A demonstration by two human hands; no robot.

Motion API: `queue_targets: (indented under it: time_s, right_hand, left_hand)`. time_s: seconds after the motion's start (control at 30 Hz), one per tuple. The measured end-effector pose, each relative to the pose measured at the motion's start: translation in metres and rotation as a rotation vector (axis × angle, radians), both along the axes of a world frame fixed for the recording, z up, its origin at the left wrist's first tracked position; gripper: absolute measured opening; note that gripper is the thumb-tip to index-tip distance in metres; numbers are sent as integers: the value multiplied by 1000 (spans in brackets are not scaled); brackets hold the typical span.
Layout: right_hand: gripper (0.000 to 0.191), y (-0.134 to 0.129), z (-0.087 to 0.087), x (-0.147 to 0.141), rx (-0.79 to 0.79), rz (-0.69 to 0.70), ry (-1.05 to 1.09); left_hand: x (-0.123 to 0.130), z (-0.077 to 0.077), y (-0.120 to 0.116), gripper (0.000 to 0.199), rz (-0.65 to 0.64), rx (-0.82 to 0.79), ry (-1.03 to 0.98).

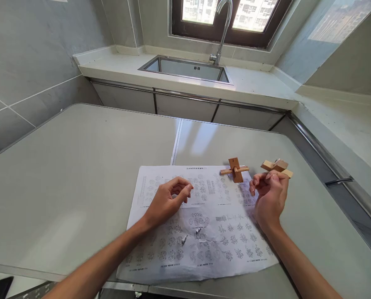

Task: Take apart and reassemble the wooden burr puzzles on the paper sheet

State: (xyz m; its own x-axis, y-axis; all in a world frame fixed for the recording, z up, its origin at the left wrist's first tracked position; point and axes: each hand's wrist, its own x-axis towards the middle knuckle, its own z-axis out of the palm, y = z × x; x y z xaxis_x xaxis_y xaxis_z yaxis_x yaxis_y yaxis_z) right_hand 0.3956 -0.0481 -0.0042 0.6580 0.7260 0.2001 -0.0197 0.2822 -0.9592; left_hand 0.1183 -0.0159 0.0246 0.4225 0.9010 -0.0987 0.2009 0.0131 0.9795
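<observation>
A large creased paper sheet [204,211], printed with rows of small diagrams and torn in two spots, lies on the table. Above its upper left part is my left hand [173,195], fingers curled with a gap to the thumb and nothing between them. On the sheet's upper right edge rests a wooden piece [235,170] made of a flat block crossed by a thin stick. My right hand [271,189], to the right of it, has curled fingers at a cluster of light and brown wooden blocks [279,165]; the fingertips partly hide the contact.
The pale table [79,174] has a seam [176,141] running away from me. Behind it stands a counter [250,83] with a sink [185,69] and a tall faucet [224,31] below a window. A metal rail [322,145] runs along the right side.
</observation>
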Motion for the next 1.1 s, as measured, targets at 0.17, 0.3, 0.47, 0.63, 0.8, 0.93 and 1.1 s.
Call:
queue_targets:
  time_s: [0.17,0.3,0.47,0.63,0.8,0.93,1.1]
  right_hand:
    - [37,-21,2,-21,11,334,-184]
    - [44,-32,5,-28,-127,682,-172]
    - [47,-38,9,-38,-255,950,15]
    - [48,-41,4,-43,-285,1193,178]
    - [38,-40,-2,-45,-214,1220,239]
    - [23,-37,-2,-49,-209,1140,188]
    - [29,-31,-2,-48,-253,1054,120]
  left_hand:
    - [1,-2,0,30,-20,0,0]
    - [2,-1,0,28,-45,94,20]
    - [1,-5,-1,66,-246,173,-46]
    - [2,-4,-5,72,-365,88,-18]
    - [4,2,-7,35,-386,105,0]
    - [6,0,-6,36,-286,168,9]
    - [7,-4,-5,34,-291,232,-32]
